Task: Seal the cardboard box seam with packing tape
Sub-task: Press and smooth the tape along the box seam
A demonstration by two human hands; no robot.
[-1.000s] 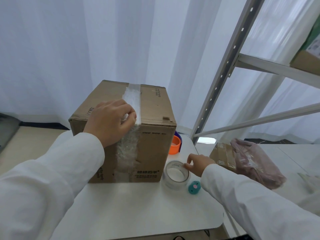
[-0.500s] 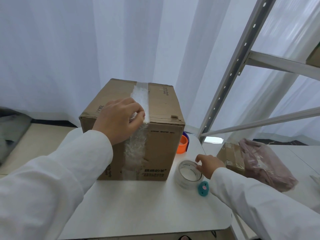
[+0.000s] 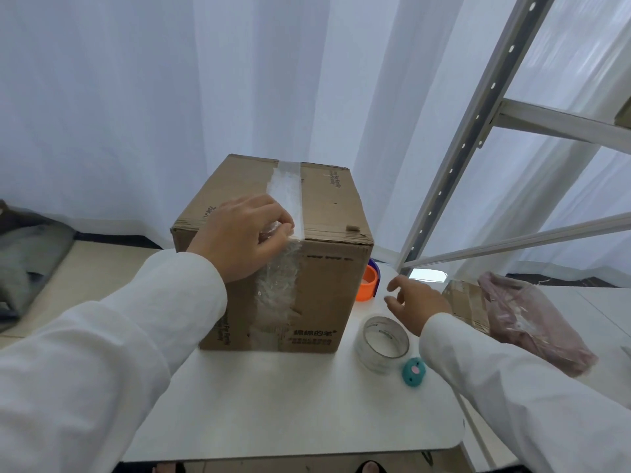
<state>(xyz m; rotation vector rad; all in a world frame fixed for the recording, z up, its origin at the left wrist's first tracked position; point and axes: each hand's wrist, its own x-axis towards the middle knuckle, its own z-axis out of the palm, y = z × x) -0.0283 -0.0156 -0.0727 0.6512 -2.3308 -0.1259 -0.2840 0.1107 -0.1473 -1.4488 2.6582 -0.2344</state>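
Pressing crumpled clear tape at the top front edge of the brown cardboard box [image 3: 327,233], the left hand [image 3: 239,237] has its fingers pinched together on the tape strip [image 3: 285,199] over the seam. The right hand [image 3: 415,303], fingers spread and holding nothing, hovers just beyond the clear packing tape roll [image 3: 382,343] on the white table [image 3: 273,404]. Risks, as judged: wrinkled tape below the left hand may lift, and tugging could peel the top strip. The box is closed; its contents are unseen.
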